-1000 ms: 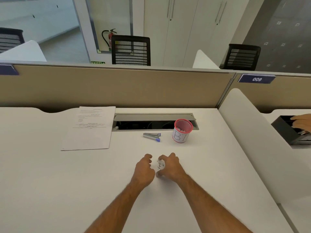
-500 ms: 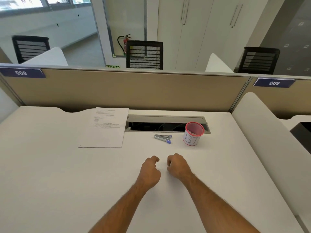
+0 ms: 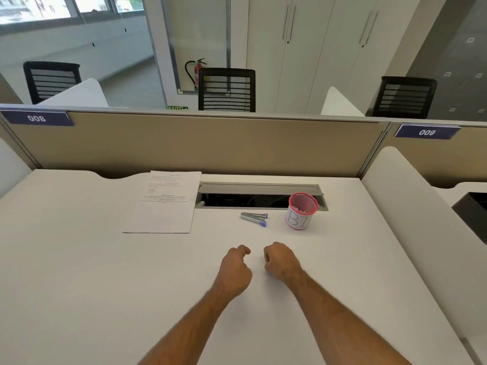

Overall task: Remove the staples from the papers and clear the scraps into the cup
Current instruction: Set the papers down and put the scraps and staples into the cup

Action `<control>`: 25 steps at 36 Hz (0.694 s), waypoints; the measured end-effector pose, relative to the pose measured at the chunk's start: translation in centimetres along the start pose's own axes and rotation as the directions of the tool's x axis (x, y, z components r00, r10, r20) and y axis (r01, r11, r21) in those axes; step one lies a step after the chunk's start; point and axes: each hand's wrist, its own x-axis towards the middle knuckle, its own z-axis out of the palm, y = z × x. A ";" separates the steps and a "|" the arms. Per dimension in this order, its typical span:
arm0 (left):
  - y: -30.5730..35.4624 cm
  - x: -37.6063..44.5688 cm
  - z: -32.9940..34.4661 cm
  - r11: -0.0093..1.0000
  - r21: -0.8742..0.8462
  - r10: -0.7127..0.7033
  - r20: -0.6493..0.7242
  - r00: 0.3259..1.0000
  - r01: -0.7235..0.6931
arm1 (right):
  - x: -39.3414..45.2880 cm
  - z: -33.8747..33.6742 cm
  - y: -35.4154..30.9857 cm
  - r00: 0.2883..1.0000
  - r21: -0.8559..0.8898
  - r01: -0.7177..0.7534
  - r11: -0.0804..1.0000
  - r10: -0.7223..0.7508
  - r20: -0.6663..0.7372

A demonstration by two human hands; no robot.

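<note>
Both of my hands rest as fists on the white desk (image 3: 79, 272), a small gap between them. My left hand (image 3: 235, 270) is closed with nothing visible in it. My right hand (image 3: 282, 262) is closed too; the white paper scrap it held a moment ago is hidden inside the fist. A red-rimmed white cup (image 3: 300, 214) with handwriting on it stands beyond my right hand, with scraps inside. The metal staple remover (image 3: 254, 218) with purple tips lies just left of the cup. The stack of papers (image 3: 166, 206) lies flat at the far left.
An open cable slot (image 3: 245, 200) runs along the desk's back edge behind the cup. A beige partition (image 3: 197, 146) closes off the back. A white rounded divider (image 3: 411, 206) borders the right side.
The white scrap seen between my hands a second ago has vanished into my right fist. My hands have drawn slightly apart, and the view has shifted left.
</note>
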 end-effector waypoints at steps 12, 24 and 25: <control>-0.2 0.1 -0.1 1.000 0.007 -0.002 -0.009 1.000 0.002 | 0.3 -0.8 0.2 0.999 0.006 -0.036 0.999 0.036 0.038; 0.7 0.8 0.6 1.000 -0.019 0.006 0.043 0.999 -0.006 | -0.6 -2.1 0.5 0.992 0.194 -0.124 0.973 0.127 -0.006; 0.8 0.9 0.7 1.000 -0.024 0.003 0.050 0.999 -0.002 | -0.6 -2.2 0.7 0.988 0.225 -0.145 0.964 0.152 -0.014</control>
